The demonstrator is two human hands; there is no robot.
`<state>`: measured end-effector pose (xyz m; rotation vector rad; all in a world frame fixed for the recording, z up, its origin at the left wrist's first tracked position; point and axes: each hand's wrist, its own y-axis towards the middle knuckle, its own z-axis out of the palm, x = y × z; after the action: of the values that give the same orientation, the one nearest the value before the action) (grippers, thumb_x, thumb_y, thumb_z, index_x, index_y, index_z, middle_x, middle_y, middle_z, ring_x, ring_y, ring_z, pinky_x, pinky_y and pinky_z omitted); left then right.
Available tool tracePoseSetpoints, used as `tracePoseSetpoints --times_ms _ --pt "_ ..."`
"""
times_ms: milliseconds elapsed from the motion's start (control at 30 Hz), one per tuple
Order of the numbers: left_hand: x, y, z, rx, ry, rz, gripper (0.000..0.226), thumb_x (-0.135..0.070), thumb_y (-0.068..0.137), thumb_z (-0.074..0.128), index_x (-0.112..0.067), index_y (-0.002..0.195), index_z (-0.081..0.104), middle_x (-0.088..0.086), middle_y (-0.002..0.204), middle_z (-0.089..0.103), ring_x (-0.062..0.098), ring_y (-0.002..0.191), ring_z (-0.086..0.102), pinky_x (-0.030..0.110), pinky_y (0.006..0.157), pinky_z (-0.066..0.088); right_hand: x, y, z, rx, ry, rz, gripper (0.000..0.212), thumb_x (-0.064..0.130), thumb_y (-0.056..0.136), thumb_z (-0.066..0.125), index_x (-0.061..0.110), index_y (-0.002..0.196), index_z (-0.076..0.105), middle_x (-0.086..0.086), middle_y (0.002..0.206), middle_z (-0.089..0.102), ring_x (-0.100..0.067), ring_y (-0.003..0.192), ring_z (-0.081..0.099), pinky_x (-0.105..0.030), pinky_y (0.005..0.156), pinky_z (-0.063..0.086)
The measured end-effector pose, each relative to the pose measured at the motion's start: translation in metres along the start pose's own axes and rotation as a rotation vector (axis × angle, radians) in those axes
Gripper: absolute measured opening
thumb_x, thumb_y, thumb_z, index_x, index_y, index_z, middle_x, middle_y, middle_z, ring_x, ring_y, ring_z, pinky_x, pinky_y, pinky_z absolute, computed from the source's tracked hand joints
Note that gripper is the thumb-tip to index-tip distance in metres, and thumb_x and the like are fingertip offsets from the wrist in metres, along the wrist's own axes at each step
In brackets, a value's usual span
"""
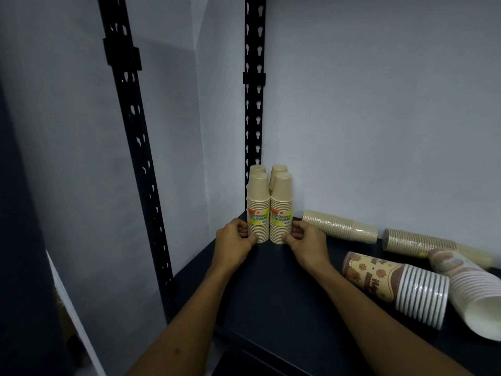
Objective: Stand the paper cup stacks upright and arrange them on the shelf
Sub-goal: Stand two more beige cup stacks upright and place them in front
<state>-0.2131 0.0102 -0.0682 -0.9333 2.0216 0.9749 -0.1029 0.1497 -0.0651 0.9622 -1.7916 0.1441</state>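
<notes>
1. Four tan cup stacks [269, 204] stand upside down in the back corner of the dark shelf [271, 289], up near 12 o'clock. The two front ones have yellow labels [280, 217].
2. The left hand [235, 241] is curled around the bottom of the front left stack. The right hand [306, 241] is curled around the bottom of the front right stack. Both hands are partly closed and touch the cups.
3. Paper cups are light and thin. Squeeze too hard and they dent. A tall stack can tip, so holding it low with soft fingers is best.
4. The stacks look wrapped in clear plastic, but it is hard to be sure. Plastic would be a bit slippery.
5. At 3 o'clock, two more tan stacks [339, 226] and two patterned cup stacks [395, 286] lie on their sides.
6. I think those should be picked up in the middle with one hand and steadied at the end with the other.
</notes>
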Motion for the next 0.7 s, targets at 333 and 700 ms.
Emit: tracePoseSetpoints --times_ms 333,700 --pt "-0.004 -0.015 -0.005 -0.005 0.075 0.022 0.046 -0.020 0.088 0.069 -0.005 0.129 0.055 0.007 0.118 0.063 0.014 0.102 0.059 0.022 0.086 0.048 0.003 -0.021 -0.010 0.034 -0.147 -0.016 0.045 0.012 0.090 0.065 0.003 0.133 0.054 -0.010 0.127 0.062 -0.019 0.114 0.059 -0.031 0.098 0.048" --pt "-0.020 -0.074 -0.024 0.275 0.522 0.177 0.032 -0.032 0.096 0.048 -0.016 0.120 0.061 0.005 0.123 0.061 0.022 0.109 0.059 0.038 0.091 0.049 0.016 -0.091 -0.044 0.289 -0.447 -0.154 0.033 0.022 0.094 0.056 0.015 0.124 0.065 0.001 0.138 0.057 -0.016 0.127 0.051 -0.027 0.108 0.037"
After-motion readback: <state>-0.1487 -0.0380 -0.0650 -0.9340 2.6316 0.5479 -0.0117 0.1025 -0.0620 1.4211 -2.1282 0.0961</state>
